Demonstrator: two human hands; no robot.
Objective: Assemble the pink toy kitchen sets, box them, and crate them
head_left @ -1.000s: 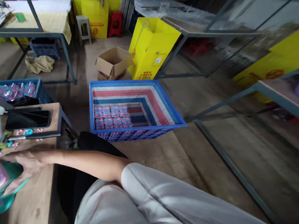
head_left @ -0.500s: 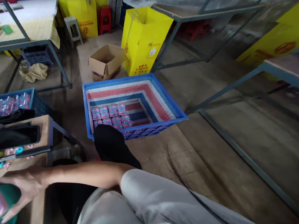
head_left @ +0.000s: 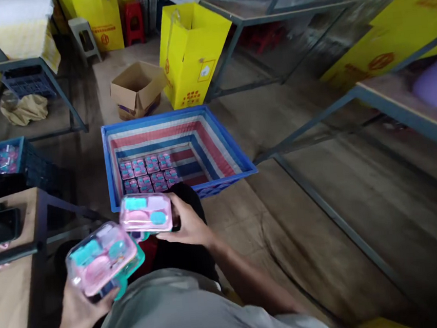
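- My left hand (head_left: 77,304), at ten o'clock from my body, is part-curled around the lower end of a clear plastic, rounded-rectangular pack with pink, turquoise and lilac pieces (head_left: 100,260).
- My right hand (head_left: 191,223), at twelve, is bent round the right end of a second clear plastic pack, pink and turquoise (head_left: 146,213); some of its fingers are hidden.
- Green parts show beneath both packs.
- Beyond, at twelve, stands a blue plastic crate with a striped liner (head_left: 226,184), small pink-and-turquoise packs (head_left: 146,173) in rows at its left.
- A pale wooden tabletop (head_left: 8,308) lies at nine.
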